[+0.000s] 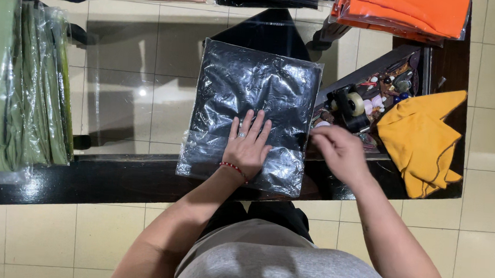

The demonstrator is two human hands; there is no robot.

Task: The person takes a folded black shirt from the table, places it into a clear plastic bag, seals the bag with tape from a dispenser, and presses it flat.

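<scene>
A folded black garment sealed in a crinkled clear plastic bag (249, 113) lies flat on the glass-topped dark table (111, 176), near its front edge. The left hand (248, 145) rests on the bag's lower part, fingers spread flat, seemingly pinning it so it cannot slide. The right hand (339, 151) hovers just beside the bag's right edge, fingers curled loosely; what they pinch, if anything, I cannot tell. Further right sit a cluttered tray with a tape roll (351, 103) and a crumpled yellow cloth (421, 139); bagged green garments (19, 82) are stacked at left.
</scene>
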